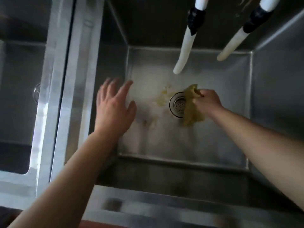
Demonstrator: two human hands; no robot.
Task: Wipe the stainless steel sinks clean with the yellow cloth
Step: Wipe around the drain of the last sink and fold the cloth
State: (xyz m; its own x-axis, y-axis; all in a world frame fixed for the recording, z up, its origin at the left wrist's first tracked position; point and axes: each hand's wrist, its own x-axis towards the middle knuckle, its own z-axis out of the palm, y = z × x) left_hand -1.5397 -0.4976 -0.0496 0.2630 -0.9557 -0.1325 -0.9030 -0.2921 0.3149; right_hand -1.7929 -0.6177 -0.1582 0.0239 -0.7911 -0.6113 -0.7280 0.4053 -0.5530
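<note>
The right hand [208,102] grips the bunched yellow cloth [192,111] just right of the drain strainer [178,104] in the sink [189,145]; the left hand [113,104] hovers spread. Bunched so, it may skip the yellowish residue [162,99] left of the drain.

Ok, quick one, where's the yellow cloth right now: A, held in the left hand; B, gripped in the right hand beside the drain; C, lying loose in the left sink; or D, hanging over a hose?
B: the right hand grips the yellow cloth, which hangs beside the drain.
</note>
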